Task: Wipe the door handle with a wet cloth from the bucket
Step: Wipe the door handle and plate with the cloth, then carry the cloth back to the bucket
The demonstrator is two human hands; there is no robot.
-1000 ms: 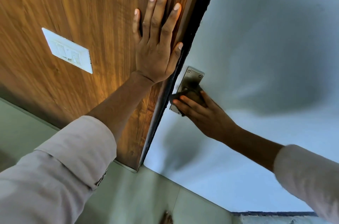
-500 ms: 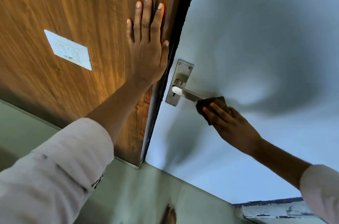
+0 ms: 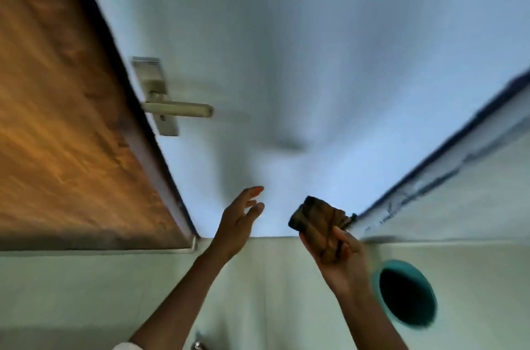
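The bunched brown wet cloth (image 3: 318, 228) looks soft, light and limp, probably a little slippery, so it is best gripped around its bulk rather than by a corner. The right hand (image 3: 337, 249) is closed around it, well below the brushed metal lever door handle (image 3: 177, 109) and near the teal round bucket (image 3: 407, 296) (blurred). The left hand (image 3: 238, 223) hangs open, touching nothing.

Brown cloth (image 3: 321, 223); teal bucket (image 3: 401, 266); silver door handle (image 3: 179, 109); pale blue-grey door (image 3: 301, 48); wood-grain panel (image 3: 57, 120)
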